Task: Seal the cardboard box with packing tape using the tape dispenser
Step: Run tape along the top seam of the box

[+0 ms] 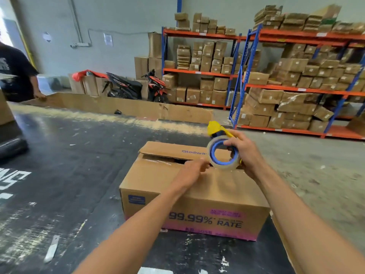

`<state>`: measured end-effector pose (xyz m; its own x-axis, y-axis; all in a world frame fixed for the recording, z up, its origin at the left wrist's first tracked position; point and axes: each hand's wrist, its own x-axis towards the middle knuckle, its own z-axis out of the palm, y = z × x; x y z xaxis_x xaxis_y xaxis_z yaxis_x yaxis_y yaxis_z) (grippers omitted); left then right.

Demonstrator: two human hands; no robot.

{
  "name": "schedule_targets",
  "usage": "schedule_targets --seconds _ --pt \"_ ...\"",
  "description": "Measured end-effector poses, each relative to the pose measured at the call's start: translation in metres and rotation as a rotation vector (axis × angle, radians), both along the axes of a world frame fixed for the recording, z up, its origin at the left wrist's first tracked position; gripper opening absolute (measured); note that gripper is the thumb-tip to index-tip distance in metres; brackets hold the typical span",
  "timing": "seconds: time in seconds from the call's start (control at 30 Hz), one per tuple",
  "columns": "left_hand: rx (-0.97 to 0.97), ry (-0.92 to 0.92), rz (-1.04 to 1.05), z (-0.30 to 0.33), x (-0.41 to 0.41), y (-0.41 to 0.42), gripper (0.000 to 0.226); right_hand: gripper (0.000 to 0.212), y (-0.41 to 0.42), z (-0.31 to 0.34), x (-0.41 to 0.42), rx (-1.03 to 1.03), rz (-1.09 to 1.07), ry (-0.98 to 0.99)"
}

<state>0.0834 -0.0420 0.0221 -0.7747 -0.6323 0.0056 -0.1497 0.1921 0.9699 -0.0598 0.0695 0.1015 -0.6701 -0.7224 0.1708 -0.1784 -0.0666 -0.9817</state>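
Observation:
A brown cardboard box [197,194] with purple print sits on the dark table in front of me. Its far flap is raised a little, leaving a gap along the top. My right hand [246,155] holds a yellow tape dispenser [217,129] with a clear tape roll on a blue core [222,153] above the box's far edge. My left hand [192,171] reaches to the roll's lower left side, fingertips pinched at its rim; whether they hold the tape end I cannot tell.
A white utility knife [51,249] lies on the dark table at the lower left. A person in a dark shirt [17,74] stands at the far left by a long flat cardboard sheet [126,106]. Shelves of boxes [296,80] and two motorbikes [136,88] stand behind.

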Motion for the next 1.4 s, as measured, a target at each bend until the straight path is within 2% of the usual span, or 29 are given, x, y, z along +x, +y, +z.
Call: schedule_targets --seconds 0.07,0.13,0.27,0.4,0.47,0.53,0.6,0.67,0.8,0.97,1.23,1.4 --pt "0.437 0.133 0.063 0.013 0.015 -0.022 0.065 0.043 0.006 -0.001 0.003 -0.067 0.05 0.208" --pt "0.688 0.255 0.031 0.033 0.033 -0.036 0.073 0.051 0.008 -0.008 0.005 -0.093 0.135 0.317" --pt "0.803 0.382 -0.002 0.07 0.058 -0.045 0.076 0.057 0.001 -0.015 0.008 -0.111 0.107 0.598" --pt "0.837 0.369 0.049 0.091 0.069 -0.051 0.076 0.06 -0.005 -0.011 0.009 -0.289 0.054 0.77" --pt "0.864 0.378 0.026 0.1 0.07 -0.049 0.075 0.061 -0.008 -0.012 0.007 -0.304 0.047 0.846" --pt "0.831 0.379 0.034 0.109 0.068 -0.045 0.07 0.061 -0.012 -0.019 0.002 -0.258 0.1 0.955" --pt "0.72 0.316 0.089 0.114 0.065 -0.041 0.062 0.062 -0.015 -0.029 -0.002 -0.205 0.154 1.011" --pt "0.657 0.269 0.145 0.114 0.064 -0.038 0.047 0.063 -0.017 -0.034 -0.004 -0.211 0.163 1.001" --pt "0.668 0.296 0.212 0.107 0.069 -0.039 0.022 0.063 -0.025 -0.031 0.004 -0.258 0.198 0.982" --pt "0.653 0.305 0.343 0.101 0.072 -0.055 0.02 0.062 -0.046 -0.029 0.015 -0.234 0.258 0.921" --pt "0.36 0.305 0.642 0.101 0.08 -0.109 0.015 0.064 -0.105 -0.011 0.033 -0.056 0.349 0.787" --pt "0.396 0.349 0.721 0.09 0.112 -0.162 0.023 0.059 -0.123 -0.006 0.014 0.059 0.401 0.727"
